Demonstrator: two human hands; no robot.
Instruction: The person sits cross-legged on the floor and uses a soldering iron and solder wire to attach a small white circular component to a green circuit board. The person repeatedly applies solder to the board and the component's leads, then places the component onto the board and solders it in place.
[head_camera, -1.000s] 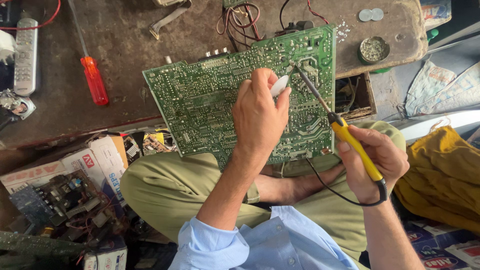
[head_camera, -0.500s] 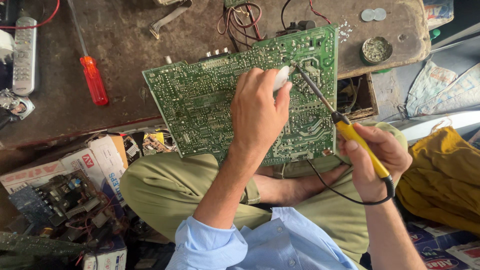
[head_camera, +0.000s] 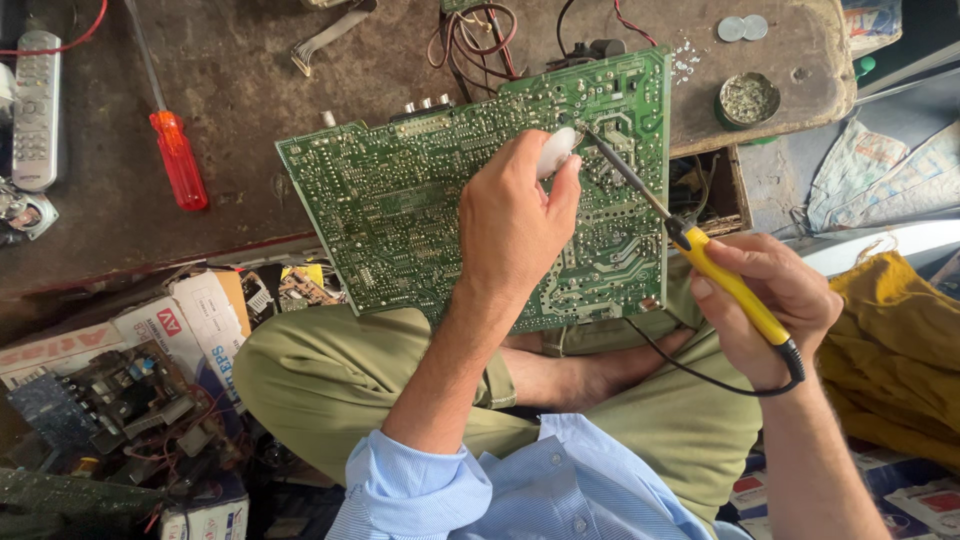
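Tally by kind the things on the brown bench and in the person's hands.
Green circuit board: 1
Yellow-handled soldering iron, in the right hand: 1
Small white object, in the left hand: 1
Red-handled screwdriver: 1
Grey remote control: 1
Round tin: 1
Coins: 2
Total: 8

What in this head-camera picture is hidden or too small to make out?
- The white object: the left hand covers most of it, so its kind is unclear.
- The soldering iron tip's contact with the circuit board: too small to tell.
- The board's far side: faces away from the camera.
- The tin: its contents are too small to name.
- The remote control: cut off by the left edge.
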